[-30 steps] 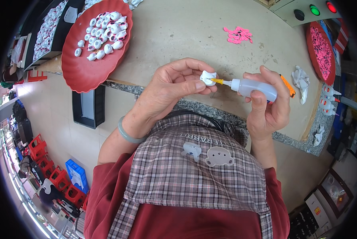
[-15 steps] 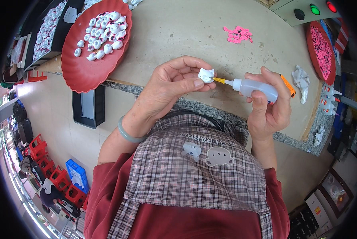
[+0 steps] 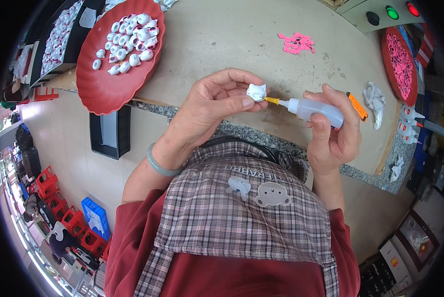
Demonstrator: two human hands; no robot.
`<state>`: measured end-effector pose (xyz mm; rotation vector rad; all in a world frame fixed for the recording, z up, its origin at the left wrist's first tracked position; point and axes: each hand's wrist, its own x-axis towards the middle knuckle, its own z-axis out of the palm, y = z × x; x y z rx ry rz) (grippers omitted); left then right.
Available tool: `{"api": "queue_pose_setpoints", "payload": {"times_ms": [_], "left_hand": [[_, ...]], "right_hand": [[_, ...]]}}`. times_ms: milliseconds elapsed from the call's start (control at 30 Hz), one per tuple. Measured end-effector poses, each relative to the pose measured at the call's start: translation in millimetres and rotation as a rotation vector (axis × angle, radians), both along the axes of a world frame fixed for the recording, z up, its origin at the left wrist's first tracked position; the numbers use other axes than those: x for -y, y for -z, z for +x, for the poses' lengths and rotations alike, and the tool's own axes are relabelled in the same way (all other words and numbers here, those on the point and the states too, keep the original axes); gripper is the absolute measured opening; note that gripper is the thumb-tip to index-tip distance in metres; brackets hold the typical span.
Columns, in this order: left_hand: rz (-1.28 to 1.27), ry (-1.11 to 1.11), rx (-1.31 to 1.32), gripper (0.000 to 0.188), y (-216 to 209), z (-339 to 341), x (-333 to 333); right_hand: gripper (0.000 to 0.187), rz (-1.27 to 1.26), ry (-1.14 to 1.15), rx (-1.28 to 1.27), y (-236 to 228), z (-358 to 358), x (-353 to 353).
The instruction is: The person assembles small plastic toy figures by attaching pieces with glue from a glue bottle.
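Into the head view, straight to the middle: pinching one white cat head [image 3: 256, 91] between thumb and fingers of the left hand [image 3: 216, 100], clamped at the side and leaving the ears clear, likely to give the nozzle room. Across to the right hand [image 3: 335, 133], closed around a squeeze bottle [image 3: 317, 110], thumb below, fingers above. Tilted almost flat, probably to line up the yellow nozzle [image 3: 272, 100] with the lower part of the head. Right at it, by the look; cannot tell whether pressing or just short. Both held close together above the table [image 3: 222, 44], perhaps for a steadier aim.

Out to the left, on a red plate [image 3: 98, 91], heaped loosely, presumably for easy picking: white pieces [image 3: 128, 42]. Ahead, spread in a patch on the tabletop, perhaps for the same reason: pink bits [image 3: 294, 50].

Now counting! Cat heads in hand, one; squeeze bottles in hand, one. White pieces on the plate, roughly thirty, too heaped for certainty. Pink bits in the patch, around two dozen, overlapping. Far right, one red tray [image 3: 410, 101], packed beyond counting. Beside it, small bottles [image 3: 408, 129], seemingly two. Crumpled rags [image 3: 374, 101], two along the right side.
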<state>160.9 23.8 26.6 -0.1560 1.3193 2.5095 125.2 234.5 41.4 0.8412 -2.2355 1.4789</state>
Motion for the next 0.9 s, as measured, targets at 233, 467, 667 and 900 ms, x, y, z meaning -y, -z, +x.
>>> {"api": "queue_pose_setpoints", "payload": {"times_ms": [233, 467, 667, 900], "left_hand": [[-0.006, 0.002, 0.001, 0.031, 2.5, -0.1, -0.5], [0.180, -0.002, 0.061, 0.027, 4.0, -0.9, 0.5], [0.288, 0.029, 0.067, 0.029, 7.0, -1.4, -0.6], [0.279, 0.032, 0.068, 0.028, 8.4, -0.8, -0.6]], "right_hand": [[0.038, 0.007, -0.008, 0.059, -0.1, 3.3, 2.3], [0.041, -0.211, 0.007, 0.187, 3.3, 0.8, 0.8], [0.041, -0.223, -0.008, 0.198, 6.3, 1.3, 2.8], [0.036, -0.264, 0.034, 0.154, 10.4, 0.0, 5.0]]}}
